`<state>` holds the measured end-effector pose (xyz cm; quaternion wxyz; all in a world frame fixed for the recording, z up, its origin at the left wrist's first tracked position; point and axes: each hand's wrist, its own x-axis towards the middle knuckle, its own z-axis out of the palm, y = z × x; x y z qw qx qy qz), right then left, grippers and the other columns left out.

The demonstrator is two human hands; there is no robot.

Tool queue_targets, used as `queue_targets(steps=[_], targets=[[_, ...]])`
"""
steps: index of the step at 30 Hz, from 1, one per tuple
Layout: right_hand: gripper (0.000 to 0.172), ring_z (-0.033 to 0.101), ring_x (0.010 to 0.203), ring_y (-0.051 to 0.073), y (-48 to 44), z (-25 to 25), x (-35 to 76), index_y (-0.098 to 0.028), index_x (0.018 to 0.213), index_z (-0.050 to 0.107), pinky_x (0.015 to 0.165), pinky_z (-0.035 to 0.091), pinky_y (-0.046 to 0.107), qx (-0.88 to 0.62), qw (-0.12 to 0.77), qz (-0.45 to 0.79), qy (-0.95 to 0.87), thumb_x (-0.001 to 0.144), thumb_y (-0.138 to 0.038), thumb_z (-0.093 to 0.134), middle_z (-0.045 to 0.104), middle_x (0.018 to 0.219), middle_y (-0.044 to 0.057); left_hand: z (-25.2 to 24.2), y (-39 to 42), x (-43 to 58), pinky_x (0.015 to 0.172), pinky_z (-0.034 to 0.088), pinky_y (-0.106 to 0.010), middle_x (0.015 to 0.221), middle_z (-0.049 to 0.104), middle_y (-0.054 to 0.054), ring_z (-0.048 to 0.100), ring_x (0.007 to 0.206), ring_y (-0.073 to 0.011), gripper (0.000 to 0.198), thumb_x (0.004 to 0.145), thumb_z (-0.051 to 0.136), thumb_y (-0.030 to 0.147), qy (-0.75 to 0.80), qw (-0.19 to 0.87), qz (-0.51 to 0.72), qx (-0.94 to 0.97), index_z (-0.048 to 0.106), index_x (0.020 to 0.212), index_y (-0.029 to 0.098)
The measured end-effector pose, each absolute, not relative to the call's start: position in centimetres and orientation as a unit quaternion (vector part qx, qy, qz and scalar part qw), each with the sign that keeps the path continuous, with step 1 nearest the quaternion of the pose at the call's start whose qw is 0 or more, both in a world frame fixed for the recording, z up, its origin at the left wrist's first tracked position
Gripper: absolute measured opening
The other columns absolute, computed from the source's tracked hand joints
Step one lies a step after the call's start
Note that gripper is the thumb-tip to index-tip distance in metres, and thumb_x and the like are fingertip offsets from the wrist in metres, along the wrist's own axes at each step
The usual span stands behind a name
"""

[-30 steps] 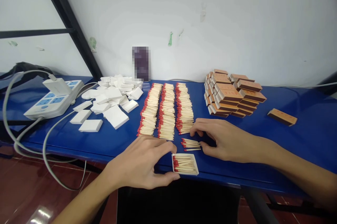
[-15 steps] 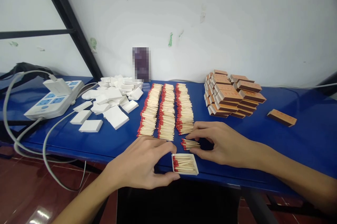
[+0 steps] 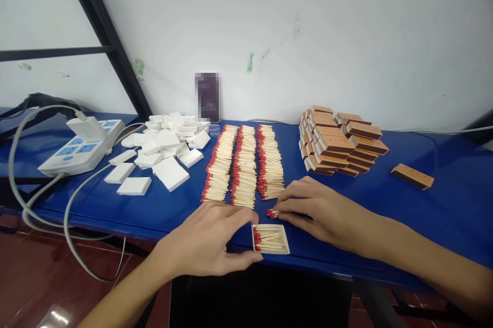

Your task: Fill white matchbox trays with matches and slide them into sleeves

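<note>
within right grip point(image 3: 323, 213) | match bundle point(image 3: 272, 213) | tray point(image 3: 286, 240) held by left grip point(image 3: 206, 240)

Open white tray point(image 3: 286, 240), flat, red-headed matches point(image 3: 267, 238) inside; small match bunch point(image 3: 272, 213) just beyond

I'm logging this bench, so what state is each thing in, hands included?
Small white tray: open, matches inside
Left hand: finger and thumb at the tray's left corners
Right hand: pinching a match bunch
Match rows: three, red heads leftward
White pieces: heaped, some apart
Brown boxes: stacked
Lone brown box: lying apart
Adapter: on power strip, cable attached
</note>
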<state>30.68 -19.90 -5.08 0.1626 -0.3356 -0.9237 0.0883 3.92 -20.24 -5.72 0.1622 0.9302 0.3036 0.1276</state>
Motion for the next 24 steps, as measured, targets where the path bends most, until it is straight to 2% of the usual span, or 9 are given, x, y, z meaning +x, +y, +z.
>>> queue_targets(steps=[8,14,24], targets=[[0.027,0.068,0.085,0.018,-19.89,-5.20,30.86,-0.019,0.106,0.075,0.075,0.056,0.031,-0.330,0.171,0.109,-0.922,0.101,-0.020,0.048,0.071,0.100,0.008,-5.77,-20.35,3.90,0.071,0.044,-0.032,0.078,0.062,0.003,0.062,0.074,-0.0206,0.033,0.085,0.073,0.042,0.302,0.158,0.128,0.932,0.057,0.107,0.023],[0.023,0.069,0.090,0.017,-19.81,-4.73,30.59,-0.018,0.102,0.074,0.081,0.056,0.028,-0.336,0.185,0.135,-0.914,0.099,-0.016,0.051,0.071,0.103,0.008,-5.86,-20.33,3.88,0.070,0.043,-0.031,0.079,0.062,0.003,0.062,0.074,-0.0200,0.032,0.086,0.072,0.042,0.294,0.157,0.132,0.934,0.056,0.107,0.023],[0.017,0.068,0.081,0.015,-19.37,-5.12,30.65,-0.018,0.093,0.074,0.070,0.053,0.025,-0.337,0.200,0.141,-0.909,0.088,-0.008,0.061,0.072,0.091,0.004,-5.90,-20.12,3.95,0.071,0.042,-0.031,0.077,0.060,0.005,0.061,0.072,-0.0189,0.033,0.085,0.074,0.041,0.303,0.164,0.129,0.930,0.057,0.106,0.024]])
